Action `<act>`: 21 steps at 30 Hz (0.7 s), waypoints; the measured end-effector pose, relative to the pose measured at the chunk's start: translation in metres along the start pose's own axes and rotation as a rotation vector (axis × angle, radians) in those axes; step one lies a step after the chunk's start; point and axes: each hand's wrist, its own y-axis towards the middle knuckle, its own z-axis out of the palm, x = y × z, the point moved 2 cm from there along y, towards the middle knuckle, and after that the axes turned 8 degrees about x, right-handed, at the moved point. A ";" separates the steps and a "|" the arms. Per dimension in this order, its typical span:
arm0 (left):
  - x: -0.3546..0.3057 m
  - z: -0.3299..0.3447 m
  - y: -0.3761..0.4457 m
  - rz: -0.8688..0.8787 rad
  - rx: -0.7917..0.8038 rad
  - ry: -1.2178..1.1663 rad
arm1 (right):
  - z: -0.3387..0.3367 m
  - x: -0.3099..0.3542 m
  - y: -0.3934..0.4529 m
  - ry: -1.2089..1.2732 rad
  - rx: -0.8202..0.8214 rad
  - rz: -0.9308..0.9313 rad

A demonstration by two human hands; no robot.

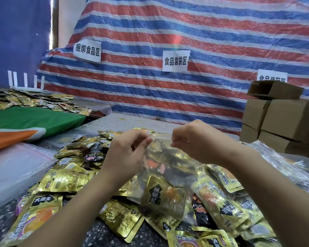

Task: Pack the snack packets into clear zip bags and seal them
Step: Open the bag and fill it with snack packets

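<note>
Spare clear bags (16,163) lie flat at table's left edge. Left hand (127,152) & right hand (194,141) each pinch the top strip of a filled zip bag (166,175), held over loose gold snack packets (64,180) mid-table. Cardboard boxes (282,118) stacked at far right corner.

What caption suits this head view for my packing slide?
Both hands pinch a filled zip bag's top.

Both hands, left (128,152) and right (194,141), pinching top of filled clear zip bag (165,168), above loose gold snack packets (66,180)
</note>
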 end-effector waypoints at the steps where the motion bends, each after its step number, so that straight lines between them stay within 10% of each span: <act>1: -0.001 0.000 0.003 -0.006 0.008 0.008 | -0.002 -0.002 0.002 -0.009 -0.024 0.001; 12: -0.031 -0.023 0.071 0.093 -0.065 0.117 | -0.038 -0.004 0.011 -0.043 -0.466 0.035; 21: -0.009 -0.015 0.044 0.082 -0.014 0.128 | -0.001 0.009 0.004 -0.053 -0.337 0.129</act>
